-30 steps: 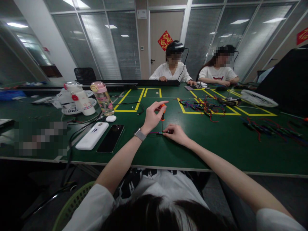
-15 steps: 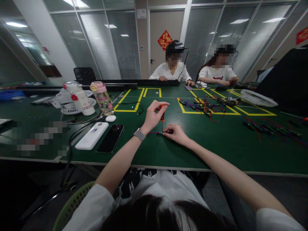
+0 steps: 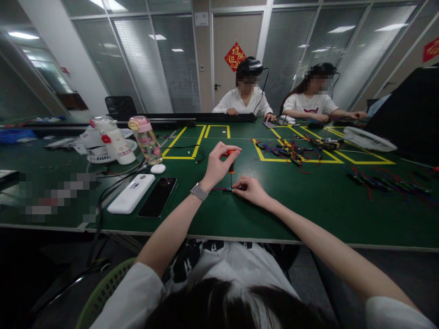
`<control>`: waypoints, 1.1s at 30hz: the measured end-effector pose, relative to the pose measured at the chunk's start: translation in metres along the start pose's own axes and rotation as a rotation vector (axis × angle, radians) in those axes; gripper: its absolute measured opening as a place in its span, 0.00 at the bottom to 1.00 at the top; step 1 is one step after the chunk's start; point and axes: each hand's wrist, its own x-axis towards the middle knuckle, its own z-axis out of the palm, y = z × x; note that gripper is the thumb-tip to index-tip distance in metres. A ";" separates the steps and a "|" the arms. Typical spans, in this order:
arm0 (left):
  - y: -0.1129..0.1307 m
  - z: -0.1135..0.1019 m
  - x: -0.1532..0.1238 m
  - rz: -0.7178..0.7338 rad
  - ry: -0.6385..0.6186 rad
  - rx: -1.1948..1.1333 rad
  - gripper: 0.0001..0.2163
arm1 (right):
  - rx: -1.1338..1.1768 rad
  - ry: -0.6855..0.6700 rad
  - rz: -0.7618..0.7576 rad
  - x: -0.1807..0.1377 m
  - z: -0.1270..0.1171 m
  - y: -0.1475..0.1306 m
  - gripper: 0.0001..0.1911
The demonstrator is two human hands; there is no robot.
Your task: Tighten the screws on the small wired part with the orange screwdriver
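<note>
My left hand [image 3: 218, 165] is closed around the orange and black handle of a screwdriver [image 3: 232, 170], held upright with its shaft pointing down. The tip meets a small circuit board with wires [image 3: 227, 189] lying on the green table. My right hand [image 3: 252, 191] pinches the right end of that board between thumb and fingers, holding it against the tabletop. A thin reddish wire runs left from the board, partly behind my left wrist. Fine detail of the board is too small to make out.
Left of my arm lie a black phone [image 3: 157, 197], a white power bank [image 3: 131, 193] and a white earbud case [image 3: 158, 169]. Bottles [image 3: 147, 141] stand behind them. Wired boards [image 3: 291, 150] lie in a tangle at right, with more boards [image 3: 387, 180] nearer. Two people sit opposite.
My hands, the screwdriver and the board stay almost in the same place. Across the table, the person at right has stretched an arm out to the right.
</note>
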 end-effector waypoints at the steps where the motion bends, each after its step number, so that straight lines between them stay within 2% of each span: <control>1: 0.000 0.000 0.000 -0.011 -0.014 -0.017 0.07 | 0.003 -0.002 0.001 0.000 0.000 0.000 0.04; 7: -0.002 0.004 -0.001 -0.113 -0.105 -0.233 0.13 | 0.019 0.002 0.014 0.000 0.001 -0.001 0.04; 9: -0.004 0.005 -0.002 -0.096 -0.108 -0.201 0.12 | 0.018 0.000 0.016 0.000 0.001 -0.002 0.04; 15: -0.001 0.003 -0.003 -0.015 0.001 0.020 0.08 | 0.014 -0.015 0.037 0.001 0.000 -0.004 0.04; 27: -0.004 0.004 -0.003 -0.111 -0.199 -0.239 0.16 | 0.016 -0.042 0.057 0.000 -0.002 -0.006 0.05; 33: 0.000 0.004 -0.005 -0.075 -0.156 -0.159 0.12 | -0.020 -0.046 0.019 0.000 -0.002 -0.003 0.05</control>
